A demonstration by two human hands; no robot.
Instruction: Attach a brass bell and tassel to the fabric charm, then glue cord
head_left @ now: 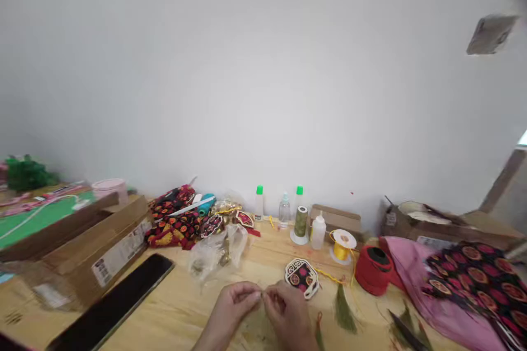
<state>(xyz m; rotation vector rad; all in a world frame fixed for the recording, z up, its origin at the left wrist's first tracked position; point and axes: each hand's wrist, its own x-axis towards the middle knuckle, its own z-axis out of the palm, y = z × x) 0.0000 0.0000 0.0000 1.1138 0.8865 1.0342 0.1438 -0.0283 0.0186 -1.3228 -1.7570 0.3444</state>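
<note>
My left hand (234, 310) and my right hand (291, 315) meet just above the wooden table, thumbs and forefingers pinched together. Whatever lies between the fingertips is too small and blurred to make out. Just beyond my right hand lies a patterned fabric ornament (302, 278) with a pale scalloped border. A yellow cord (327, 275) runs from it to the right, toward an olive-green tassel (344, 311). Part of another tassel with a red loop (319, 322) shows beside my right wrist.
On the left are a cardboard box (119, 255) and a long black slab (119, 299). Patterned fabric (175, 230) and a clear plastic bag (218, 252) lie behind. Glue bottles (318, 233), a yellow thread spool (341, 252), a red thread cone (373, 271) and dark scissors (405, 332) are rightward.
</note>
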